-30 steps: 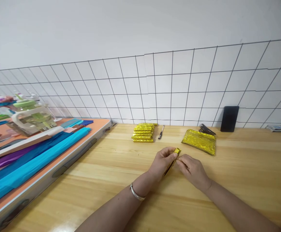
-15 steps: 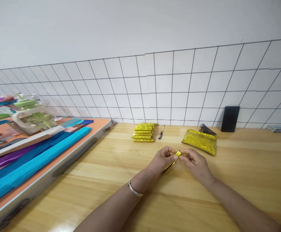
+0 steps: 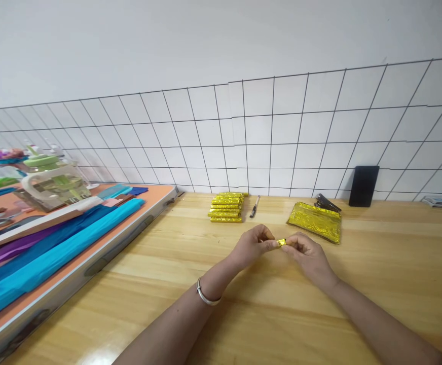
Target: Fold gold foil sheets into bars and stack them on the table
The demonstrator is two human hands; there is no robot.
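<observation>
Between my two hands is a small piece of shiny gold foil [image 3: 281, 243], pinched from both sides above the wooden table [image 3: 190, 284]. My left hand [image 3: 252, 247], with a silver bangle on its wrist, grips the left end between thumb and fingers. Thumb and fingertips of my right hand [image 3: 306, 255] close on the right end. Most of the foil is hidden by the fingers. Beyond the hands lies a stack of gold foil rolls [image 3: 225, 208]. To the right rests a flat gold foil packet [image 3: 315, 221].
A pen [image 3: 255, 207] lies beside the rolls. Behind the packet is a black stapler-like tool [image 3: 328, 203]. A black phone-like slab [image 3: 364, 186] leans on the tiled wall. At left, an orange-topped board [image 3: 156, 195] bears blue crepe paper [image 3: 103, 225] and a green-lidded jug [image 3: 53, 185].
My left hand has turned and shifted slightly. The gold strip that hung below the fingers has swung out of sight behind the left hand. Both hands still pinch it.
</observation>
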